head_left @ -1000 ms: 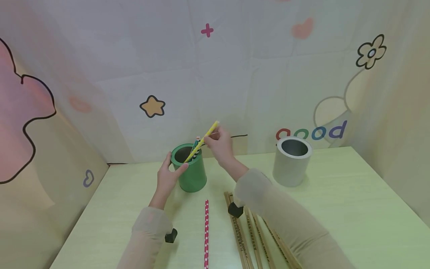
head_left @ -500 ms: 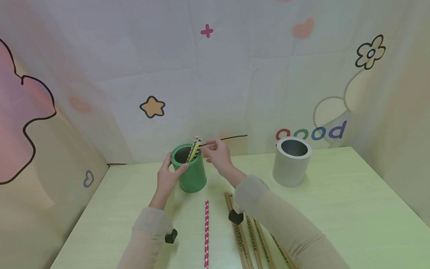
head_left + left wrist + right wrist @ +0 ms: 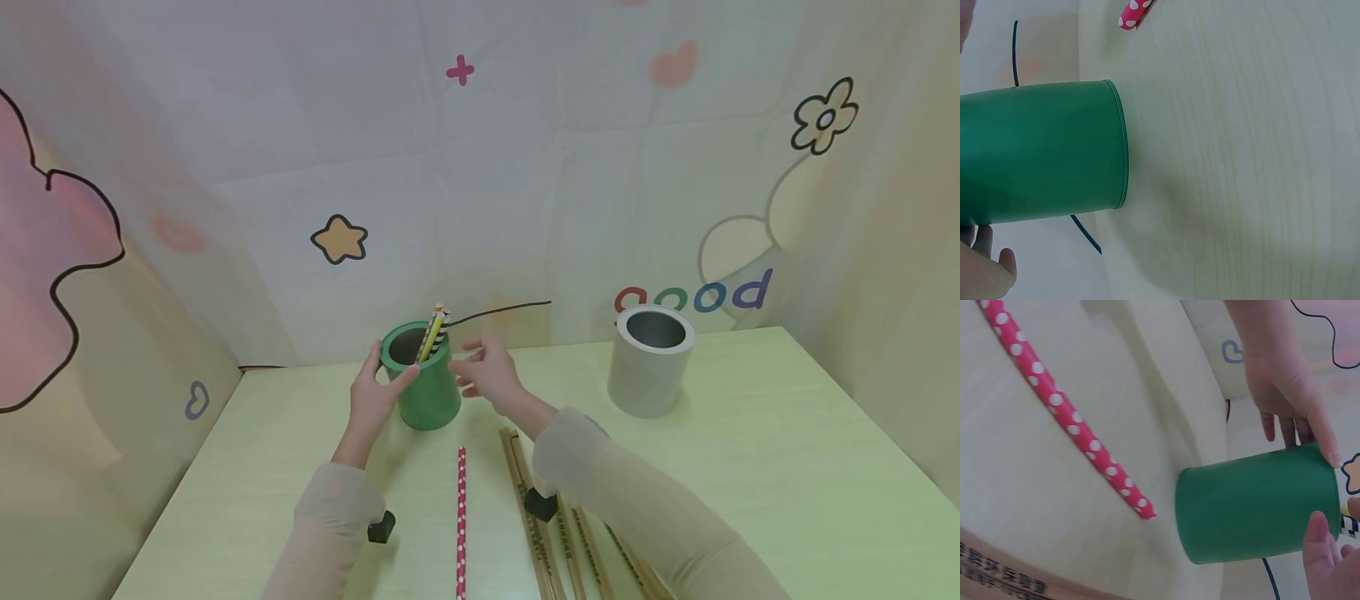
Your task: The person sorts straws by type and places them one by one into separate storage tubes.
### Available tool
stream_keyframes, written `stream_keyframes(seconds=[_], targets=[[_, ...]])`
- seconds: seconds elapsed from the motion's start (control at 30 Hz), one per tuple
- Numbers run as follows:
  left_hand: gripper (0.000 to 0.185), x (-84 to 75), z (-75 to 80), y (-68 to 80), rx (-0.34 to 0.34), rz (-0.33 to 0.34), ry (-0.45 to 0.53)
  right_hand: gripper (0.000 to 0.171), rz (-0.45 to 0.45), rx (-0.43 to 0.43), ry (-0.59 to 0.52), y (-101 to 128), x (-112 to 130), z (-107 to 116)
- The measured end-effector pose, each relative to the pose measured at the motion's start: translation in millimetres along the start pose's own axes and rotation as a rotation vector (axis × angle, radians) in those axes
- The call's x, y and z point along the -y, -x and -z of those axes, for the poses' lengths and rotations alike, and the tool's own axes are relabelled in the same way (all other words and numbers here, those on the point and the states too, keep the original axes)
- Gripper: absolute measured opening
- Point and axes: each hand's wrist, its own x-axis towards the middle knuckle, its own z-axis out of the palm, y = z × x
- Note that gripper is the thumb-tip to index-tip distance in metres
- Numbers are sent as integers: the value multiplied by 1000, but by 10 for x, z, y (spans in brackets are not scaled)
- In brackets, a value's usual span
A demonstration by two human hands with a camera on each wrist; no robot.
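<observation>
Left hand (image 3: 372,398) curled round green cup (image 3: 422,375), thumb at rim. Right hand (image 3: 486,373) at cup's 3 o'clock, fingers relaxed and spread, holding nothing. Pencils (image 3: 432,332) upright in cup, leaning toward 1 o'clock. Pink dotted pencil (image 3: 461,521) flat on table (image 3: 750,467) at cup's 6 o'clock; wooden pencils (image 3: 534,525) beside it. Risk: sleeve could sweep loose pencils off edge; knocked rim could tip cup.

table (image 3: 750,467): pale green wood; backdrop (image 3: 525,183): white cloth, cartoon star, flower, hearts; light: soft, even
</observation>
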Motion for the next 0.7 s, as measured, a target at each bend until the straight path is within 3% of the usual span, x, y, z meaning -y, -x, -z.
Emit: stream_keyframes(seconds=[0.2,0.7], targets=[[85,-2,7,7,12,-2,1,51,-82,82,80,93,-170,-48],[85,-28,1,24,11,6,5,56,-178,197,272,290,-573,-100]])
